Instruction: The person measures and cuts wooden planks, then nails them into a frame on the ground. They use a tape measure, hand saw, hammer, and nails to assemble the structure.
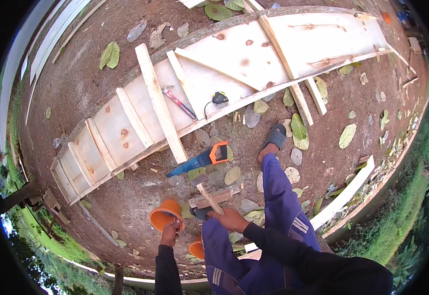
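Note:
My left hand is closed at the near rim of an orange pot. That pot is tipped with its mouth toward me; a small dark detail by the fingertips is too fine to make out. My right hand grips the wooden handle of a hammer, its dark head pointing away from me. Beneath the handle lies a short wood block, close to my foot. A second orange pot sits beside my left leg, partly hidden.
A long pale wooden panel with crosswise battens spans the ground ahead. On it lie a red-handled hammer and a tape measure. An orange-handled handsaw rests before it. A white board lies at right among scattered leaves.

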The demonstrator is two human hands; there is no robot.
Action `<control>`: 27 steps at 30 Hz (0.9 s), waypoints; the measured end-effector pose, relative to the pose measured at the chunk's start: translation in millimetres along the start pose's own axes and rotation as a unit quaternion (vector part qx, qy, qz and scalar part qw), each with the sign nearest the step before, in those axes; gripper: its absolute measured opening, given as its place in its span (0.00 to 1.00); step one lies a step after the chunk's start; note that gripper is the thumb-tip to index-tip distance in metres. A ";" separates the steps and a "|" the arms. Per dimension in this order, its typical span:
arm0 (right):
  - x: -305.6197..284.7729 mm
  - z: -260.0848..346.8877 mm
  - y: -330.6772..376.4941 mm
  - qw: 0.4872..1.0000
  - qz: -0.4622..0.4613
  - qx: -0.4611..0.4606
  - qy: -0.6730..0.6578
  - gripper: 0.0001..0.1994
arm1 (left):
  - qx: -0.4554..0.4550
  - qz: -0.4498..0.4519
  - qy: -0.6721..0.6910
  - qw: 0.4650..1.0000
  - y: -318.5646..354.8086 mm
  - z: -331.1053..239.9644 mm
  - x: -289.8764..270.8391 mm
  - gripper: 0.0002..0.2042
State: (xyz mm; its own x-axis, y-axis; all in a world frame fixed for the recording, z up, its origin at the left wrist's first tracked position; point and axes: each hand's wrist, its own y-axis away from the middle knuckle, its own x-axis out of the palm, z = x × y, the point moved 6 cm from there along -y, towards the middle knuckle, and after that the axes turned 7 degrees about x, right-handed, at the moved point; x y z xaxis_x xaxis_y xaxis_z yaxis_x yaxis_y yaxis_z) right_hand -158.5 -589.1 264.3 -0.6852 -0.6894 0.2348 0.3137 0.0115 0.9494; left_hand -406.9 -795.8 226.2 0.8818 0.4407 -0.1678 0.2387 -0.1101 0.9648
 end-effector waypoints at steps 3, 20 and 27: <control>-84.1 -10.8 0.0 0.993 0.047 0.092 -0.057 0.19 | -0.028 -0.055 -0.069 0.996 38.8 4.5 28.4 0.11; -529.5 -149.6 191.9 0.851 -0.343 0.180 -0.353 0.14 | 0.049 0.058 -0.154 0.985 23.8 -200.0 305.3 0.10; -478.8 -136.5 234.9 0.911 -0.238 0.285 -0.181 0.16 | 0.071 0.042 -0.155 0.985 -36.1 -319.0 321.1 0.10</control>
State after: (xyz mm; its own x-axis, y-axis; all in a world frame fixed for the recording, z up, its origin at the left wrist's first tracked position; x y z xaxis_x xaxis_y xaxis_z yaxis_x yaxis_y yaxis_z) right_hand 333.0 -355.2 346.4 -0.8587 -0.4313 -0.2769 -0.3973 0.2189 0.8912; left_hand -262.1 -366.1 201.9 0.9774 0.1346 -0.1631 0.1943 -0.2670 0.9439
